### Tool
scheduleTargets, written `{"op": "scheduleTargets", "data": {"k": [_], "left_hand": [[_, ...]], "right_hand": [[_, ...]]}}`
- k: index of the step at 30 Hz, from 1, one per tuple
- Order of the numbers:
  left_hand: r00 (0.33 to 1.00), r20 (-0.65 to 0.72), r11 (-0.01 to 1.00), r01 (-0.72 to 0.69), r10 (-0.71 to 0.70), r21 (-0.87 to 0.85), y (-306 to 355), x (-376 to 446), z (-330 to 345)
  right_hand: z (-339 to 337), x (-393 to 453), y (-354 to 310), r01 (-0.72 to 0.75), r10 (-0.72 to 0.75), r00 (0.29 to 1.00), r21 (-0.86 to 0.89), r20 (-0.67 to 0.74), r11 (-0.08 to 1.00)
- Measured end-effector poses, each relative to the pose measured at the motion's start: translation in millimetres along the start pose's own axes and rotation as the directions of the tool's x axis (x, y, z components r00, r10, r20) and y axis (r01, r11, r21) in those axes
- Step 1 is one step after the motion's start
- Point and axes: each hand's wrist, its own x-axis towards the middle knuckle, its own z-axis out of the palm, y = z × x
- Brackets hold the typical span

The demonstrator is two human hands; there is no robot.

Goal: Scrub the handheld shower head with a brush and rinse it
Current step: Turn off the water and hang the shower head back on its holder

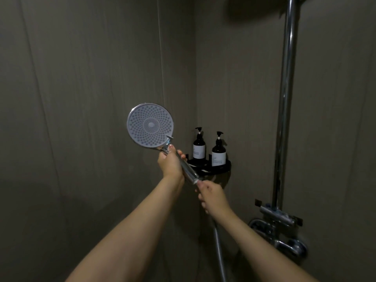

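The shower head is being held up in front of us in the corner of the stall, its round spray face turned toward us and tilted up to the left, with the handle slanting down to the right. We are gripping the upper handle with our left hand, fingers curled round it just below the head, and our right hand is closing round the bottom end where the hose joins. No brush is showing and no water is running, so we judge the scrubbing is not yet begun. To do this step well, we are keeping the left grip firm so the face stays steady, and we are leaving slack in the hose so it is not tugging at the joint. The face is looking pale grey, dotted with rings of small nozzles around a central button, with a little lever at its lower right edge; the handle is shining chrome. Two dark pump bottles are standing on a black corner shelf just beyond, near our hands.
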Motion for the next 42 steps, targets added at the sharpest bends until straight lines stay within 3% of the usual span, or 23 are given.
{"op": "scheduleTargets", "data": {"k": [2, 3, 4, 6, 8, 11, 13, 18, 24, 28, 34, 38, 42], "left_hand": [[1.000, 0.002, 1.000, -0.001, 0.001, 0.015, -2.1, 1.2, -2.7], [1.000, 0.000, 1.000, -0.003, 0.003, 0.016, -2.1, 1.8, -3.6], [1.000, -0.004, 1.000, -0.006, 0.006, 0.017, -1.5, 2.4, -3.8], [1.000, -0.010, 1.000, -0.012, 0.012, 0.019, -0.7, 3.0, -4.2], [1.000, -0.011, 0.999, -0.017, 0.017, 0.029, -0.7, 1.6, -4.4], [1.000, 0.009, 1.000, 0.009, -0.009, 0.026, -3.0, -2.1, -2.7], [1.000, 0.015, 0.999, 0.015, -0.015, 0.036, -4.5, -3.8, -1.0], [1.000, 0.021, 0.999, -0.017, 0.016, 0.043, -1.5, -3.6, -0.5], [1.000, 0.016, 0.999, -0.010, 0.010, 0.040, -5.1, -4.7, -3.9], [1.000, 0.010, 0.999, -0.029, 0.028, 0.044, -3.5, -1.8, -4.2], [1.000, 0.008, 0.999, -0.013, 0.013, 0.032, -4.1, -4.1, -4.6], [1.000, 0.004, 1.000, -0.018, 0.018, 0.016, -2.0, -3.0, -5.4], [1.000, 0.008, 0.999, -0.012, 0.012, 0.035, -5.9, -4.8, -6.2]], "right_hand": [[-3.3, -0.9, -4.2, -0.262, 0.211, 0.960, 0.316, 0.186, 0.912], [-4.9, 0.0, -2.8, -0.290, 0.218, 0.950, 0.366, 0.225, 0.884], [-5.5, 0.8, -1.3, -0.262, 0.190, 0.956, 0.356, 0.223, 0.897], [-4.4, 1.7, 2.0, -0.094, 0.075, 0.989, 0.148, 0.129, 0.984], [-2.5, 2.5, 4.8, 0.040, -0.040, 0.999, -0.021, 0.022, 0.999], [0.1, 0.3, -0.1, -0.066, 0.070, 0.997, 0.088, -0.041, 0.994], [-1.3, -0.8, -2.0, -0.150, 0.151, 0.988, 0.185, 0.006, 0.971], [0.7, 0.0, 12.1, 0.067, -0.067, 0.997, 0.008, -0.027, 0.998], [2.0, 0.8, 9.1, -0.030, 0.038, 0.998, 0.161, -0.046, 0.986], [3.7, 1.5, 15.1, 0.066, -0.064, 0.996, 0.035, -0.057, 0.997], [1.7, -0.6, 8.0, -0.004, 0.007, 1.000, 0.126, -0.023, 0.992], [2.8, -0.4, 11.6, 0.054, -0.053, 0.998, 0.019, -0.038, 0.998], [1.2, -0.7, 5.0, -0.029, 0.028, 0.999, 0.077, 0.022, 0.997]]}}
